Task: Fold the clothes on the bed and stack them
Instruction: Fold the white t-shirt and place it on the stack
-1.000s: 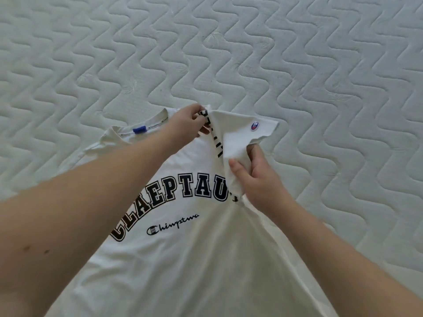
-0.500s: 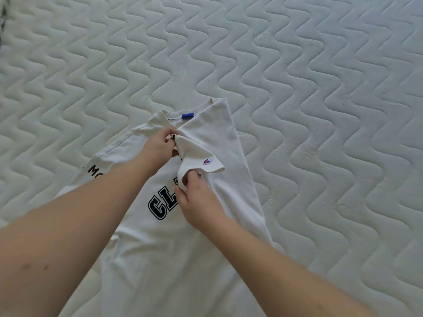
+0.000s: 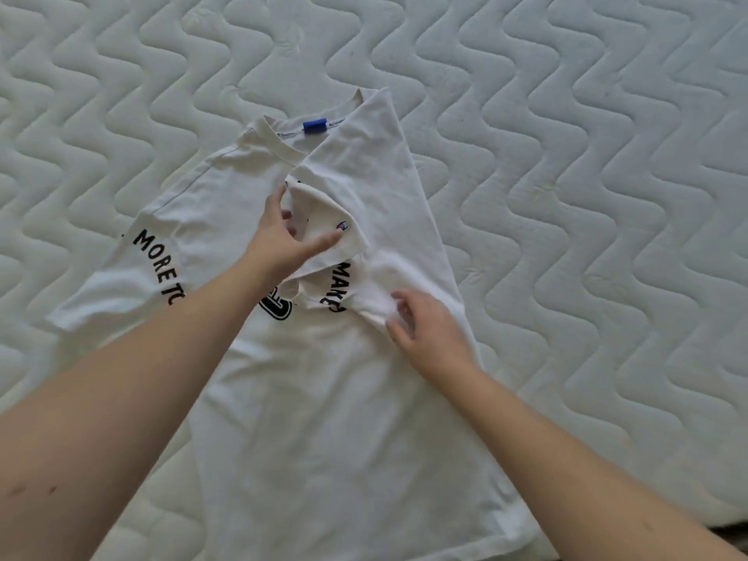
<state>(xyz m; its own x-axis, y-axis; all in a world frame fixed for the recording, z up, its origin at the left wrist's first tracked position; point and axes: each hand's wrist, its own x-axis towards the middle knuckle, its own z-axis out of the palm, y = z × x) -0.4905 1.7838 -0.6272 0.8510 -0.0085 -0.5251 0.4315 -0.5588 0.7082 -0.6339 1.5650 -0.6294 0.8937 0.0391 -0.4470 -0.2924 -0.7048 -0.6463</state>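
Note:
A white t-shirt [image 3: 324,419] with black lettering lies face up on the bed, collar and blue neck tag [image 3: 314,126] at the far end. Its right side is folded over the chest, hiding most of the print. My left hand [image 3: 283,240] pinches the folded-in right sleeve [image 3: 324,208] between thumb and fingers at the shirt's centre. My right hand [image 3: 429,334] rests with relaxed fingers on the folded fabric just below that sleeve. The other sleeve [image 3: 121,277], printed "MORE TO", lies flat on the left.
The quilted white mattress [image 3: 587,196] surrounds the shirt on all sides. Its near edge shows as a dark strip at the bottom right corner [image 3: 728,536]. No other clothes are in view.
The right side of the shirt was carried over onto the chest and laid down. My right hand let go of the sleeve and dropped to the fabric below; my left hand still holds the sleeve.

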